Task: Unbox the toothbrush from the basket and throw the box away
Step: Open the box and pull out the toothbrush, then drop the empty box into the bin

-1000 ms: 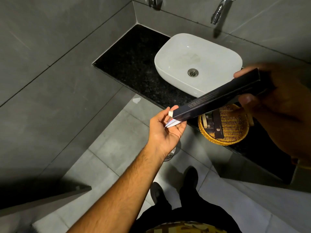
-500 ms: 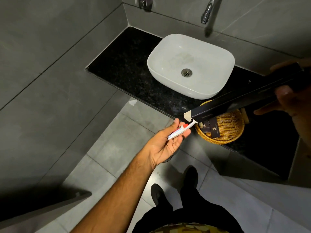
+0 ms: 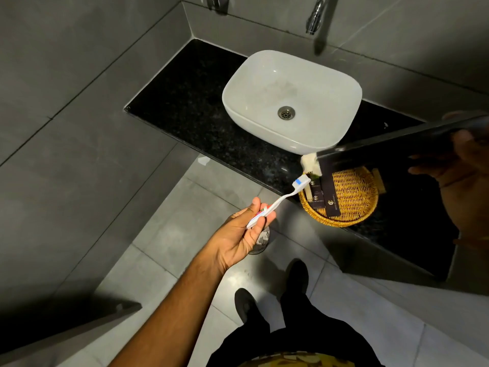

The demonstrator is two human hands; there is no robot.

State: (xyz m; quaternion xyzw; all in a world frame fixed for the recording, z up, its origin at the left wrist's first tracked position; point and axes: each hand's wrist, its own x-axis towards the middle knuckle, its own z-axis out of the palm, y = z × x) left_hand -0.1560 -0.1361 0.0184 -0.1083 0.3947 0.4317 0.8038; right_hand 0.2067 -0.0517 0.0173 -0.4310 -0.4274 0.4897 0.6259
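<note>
My left hand [image 3: 239,234] grips the handle of a white toothbrush [image 3: 280,201] with a blue-and-white head, along with a small red-and-white packet. The brush head is just clear of the open end of a long black box [image 3: 391,149], which my right hand [image 3: 460,165] holds tilted at the right edge of view. The box's pale end flap hangs open. Below it a round wicker basket [image 3: 354,197] sits on the black counter [image 3: 201,112] with dark sachets inside.
A white basin [image 3: 264,83] stands on the counter under a wall tap [image 3: 315,17]. A small round bin [image 3: 260,242] sits on the grey tiled floor, partly hidden behind my left hand. My dark shoes [image 3: 246,303] are below. Grey walls close in at the left.
My left hand has drawn the toothbrush out of the box, moving down and left. My right hand has pulled the box away to the right.
</note>
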